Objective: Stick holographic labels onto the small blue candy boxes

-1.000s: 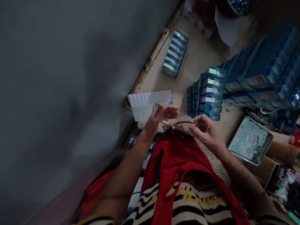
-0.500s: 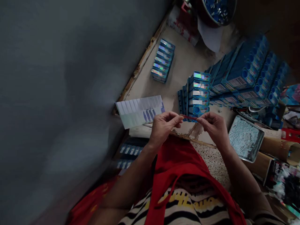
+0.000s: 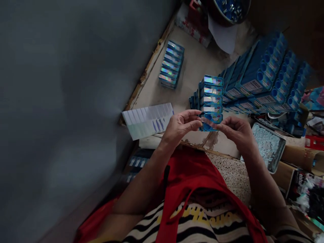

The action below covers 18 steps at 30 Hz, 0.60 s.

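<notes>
My left hand [image 3: 184, 125] and my right hand [image 3: 236, 132] each pinch one end of a small thin sticker strip [image 3: 209, 122], stretched between their fingertips. It looks like a label, slightly blurred. Right behind it is the nearest of a row of blue boxes [image 3: 212, 90]; I cannot tell whether the strip touches it. The boxes farther along that row carry shiny holographic strips on their ends, while the nearest shows a round hole. To the left of my left hand lies a sticker sheet [image 3: 148, 120] with rows of pale strips and several dark bluish gaps.
A separate row of blue boxes [image 3: 171, 64] stands farther back on the white table [image 3: 152, 94]. Tall stacks of blue boxes [image 3: 253, 74] fill the right side. A metal tray of small pale pieces [image 3: 268, 145] is at right. A bowl [image 3: 231, 11] of blue-and-silver pieces stands at the back.
The strip has turned from edge-on and reddish to show its paler, translucent face in front of the nearest box. My left fingers have spread a little, and my right hand has shifted slightly right.
</notes>
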Each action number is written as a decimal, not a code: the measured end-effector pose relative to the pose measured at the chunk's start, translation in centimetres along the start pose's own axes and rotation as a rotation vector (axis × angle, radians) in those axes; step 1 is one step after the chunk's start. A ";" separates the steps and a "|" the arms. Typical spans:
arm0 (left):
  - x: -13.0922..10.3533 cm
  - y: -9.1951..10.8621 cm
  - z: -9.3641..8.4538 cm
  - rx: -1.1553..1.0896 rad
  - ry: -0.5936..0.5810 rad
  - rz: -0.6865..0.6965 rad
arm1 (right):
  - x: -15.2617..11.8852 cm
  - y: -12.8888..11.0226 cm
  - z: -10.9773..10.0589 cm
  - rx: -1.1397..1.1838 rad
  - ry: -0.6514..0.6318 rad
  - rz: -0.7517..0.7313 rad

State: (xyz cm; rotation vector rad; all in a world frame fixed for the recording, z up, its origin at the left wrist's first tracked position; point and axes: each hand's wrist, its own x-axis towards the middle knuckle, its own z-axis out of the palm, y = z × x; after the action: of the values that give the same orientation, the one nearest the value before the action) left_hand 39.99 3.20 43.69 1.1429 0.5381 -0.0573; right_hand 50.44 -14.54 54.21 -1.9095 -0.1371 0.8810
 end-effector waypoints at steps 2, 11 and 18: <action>0.1 0.2 0.5 0.017 -0.011 -0.013 | -0.1 0.0 0.1 0.008 -0.025 0.016; 0.0 0.4 1.6 -0.039 0.190 -0.038 | 2.6 2.7 0.1 -0.345 0.229 -0.089; 1.1 0.2 1.4 -0.008 0.217 -0.053 | 4.5 3.0 0.3 -0.513 0.227 -0.086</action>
State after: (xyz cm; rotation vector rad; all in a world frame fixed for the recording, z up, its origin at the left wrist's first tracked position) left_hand 41.55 2.34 43.83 1.1333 0.7609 0.0234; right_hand 52.69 -13.86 49.35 -2.4447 -0.3306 0.5984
